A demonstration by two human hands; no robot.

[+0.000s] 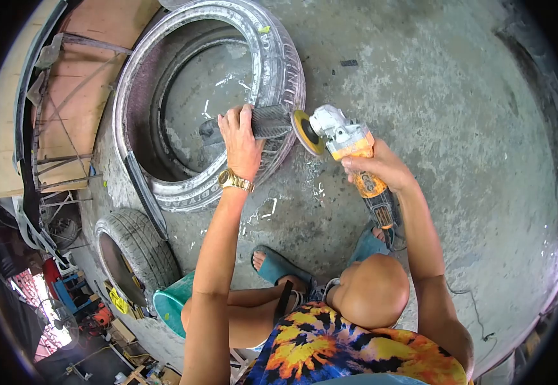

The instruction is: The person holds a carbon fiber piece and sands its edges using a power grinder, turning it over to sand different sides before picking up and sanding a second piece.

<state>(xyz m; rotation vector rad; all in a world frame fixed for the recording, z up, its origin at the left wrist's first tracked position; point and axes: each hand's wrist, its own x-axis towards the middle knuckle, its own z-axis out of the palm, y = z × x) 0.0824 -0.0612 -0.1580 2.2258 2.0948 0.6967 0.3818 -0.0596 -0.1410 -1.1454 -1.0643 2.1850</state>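
My left hand [242, 141] is closed around a dark piece of ribbed rubber [271, 122], pressing it over the sidewall of a large tire [271, 64] that lies flat on the floor. My right hand [385, 165] grips an orange and grey angle grinder [370, 185] by its body. The grinder's round yellow-edged disc [306, 132] is at the right end of the rubber piece; whether they touch is hard to tell. A long dark strip [144, 192] leans against the tire's lower left side.
A smaller tire [141, 250] stands at the lower left beside a green plastic tub [173, 305]. Wooden panels [80, 96] line the left side. White scraps [269, 208] lie on the concrete floor [446, 109]. A cord [474, 308] runs at the lower right.
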